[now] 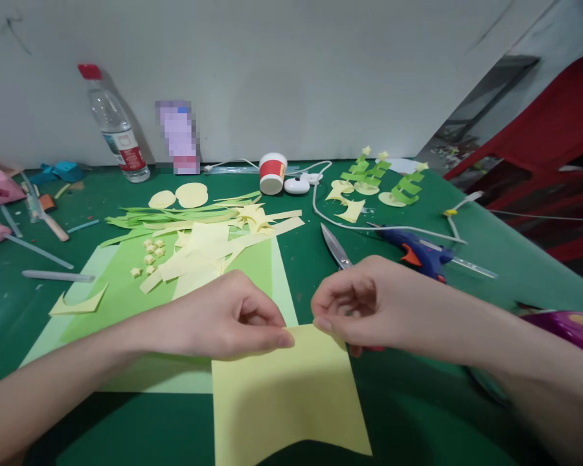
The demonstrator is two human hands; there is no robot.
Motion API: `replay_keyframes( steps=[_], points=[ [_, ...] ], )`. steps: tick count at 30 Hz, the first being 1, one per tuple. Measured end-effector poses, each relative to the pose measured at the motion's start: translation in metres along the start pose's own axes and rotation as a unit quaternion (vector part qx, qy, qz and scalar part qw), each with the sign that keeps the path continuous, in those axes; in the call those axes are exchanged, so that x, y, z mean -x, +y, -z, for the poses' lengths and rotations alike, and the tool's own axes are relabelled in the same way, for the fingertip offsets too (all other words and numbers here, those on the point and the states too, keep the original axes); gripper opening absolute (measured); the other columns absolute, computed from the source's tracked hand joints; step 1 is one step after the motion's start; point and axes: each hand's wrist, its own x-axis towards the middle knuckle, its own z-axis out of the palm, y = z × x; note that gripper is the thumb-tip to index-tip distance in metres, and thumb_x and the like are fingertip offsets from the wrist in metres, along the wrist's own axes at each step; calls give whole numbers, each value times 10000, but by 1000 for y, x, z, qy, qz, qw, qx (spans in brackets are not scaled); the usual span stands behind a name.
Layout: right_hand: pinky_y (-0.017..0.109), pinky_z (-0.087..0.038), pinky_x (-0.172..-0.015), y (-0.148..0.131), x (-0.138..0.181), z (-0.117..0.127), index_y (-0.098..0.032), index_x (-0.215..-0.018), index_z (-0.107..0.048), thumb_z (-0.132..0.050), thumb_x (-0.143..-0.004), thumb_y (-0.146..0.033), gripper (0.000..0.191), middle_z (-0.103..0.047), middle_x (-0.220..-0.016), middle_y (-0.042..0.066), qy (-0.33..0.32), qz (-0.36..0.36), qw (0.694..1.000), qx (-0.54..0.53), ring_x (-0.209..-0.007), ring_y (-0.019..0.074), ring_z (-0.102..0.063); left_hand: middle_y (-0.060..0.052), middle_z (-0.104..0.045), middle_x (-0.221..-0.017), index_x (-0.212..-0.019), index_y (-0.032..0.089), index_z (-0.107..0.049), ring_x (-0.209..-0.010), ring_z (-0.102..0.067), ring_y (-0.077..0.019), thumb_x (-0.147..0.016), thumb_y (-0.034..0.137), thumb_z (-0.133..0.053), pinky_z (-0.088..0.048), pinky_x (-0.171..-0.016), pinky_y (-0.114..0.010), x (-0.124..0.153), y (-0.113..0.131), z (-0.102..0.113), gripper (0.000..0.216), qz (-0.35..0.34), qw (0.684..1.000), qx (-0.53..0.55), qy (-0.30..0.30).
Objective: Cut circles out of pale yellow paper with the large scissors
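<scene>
A sheet of yellow paper (291,395) hangs between my two hands at the front of the table, its lower edge curved. My left hand (243,317) pinches the top edge between thumb and fingers. At the top right corner, my right hand (352,301) grips the same sheet. Just beyond my right hand lies a pair of scissors (337,247), its handles partly hidden. Light green sheets (257,259) lie under my left arm, bearing yellow paper scraps (204,246), green strips (175,220) and several small folded paper stars (150,259).
A blue glue gun (420,249) and white cable (393,228) lie to the right. Small green paper spirals on yellow discs (366,188) stand behind. A paper cup (273,173), earphone case (296,186) and water bottle (119,136) line the wall. Pink objects (0,188) sit left.
</scene>
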Motion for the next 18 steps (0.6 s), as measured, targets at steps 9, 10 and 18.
replay_keyframes(
  steps=[9,10,18],
  points=[
    [190,-481,-440,-1,14,17,-199,-853,-676,-596,-705,-200,168,-678,-651,-5,44,69,996,-43,-515,122,-609,82,-261,-426,-618,126,-595,-387,-189,-32,-826,319,-527,-135,-353,-188,3,2,6,292,-9,996,53,77],
    [181,-466,-418,-1,15,15,-201,-851,-678,-594,-694,-180,179,-666,-627,-15,46,73,995,-44,-488,112,-589,82,-269,-425,-626,126,-603,-386,-194,-31,-826,307,-530,-138,-353,-185,3,2,6,280,-18,995,52,82],
    [123,-445,-425,-6,16,7,-244,-805,-719,-550,-724,-153,208,-636,-592,-41,56,120,990,-57,-489,71,-546,74,-288,-440,-616,126,-606,-400,-215,-33,-828,274,-533,-162,-369,-189,5,4,7,269,-50,993,22,102]
  ],
)
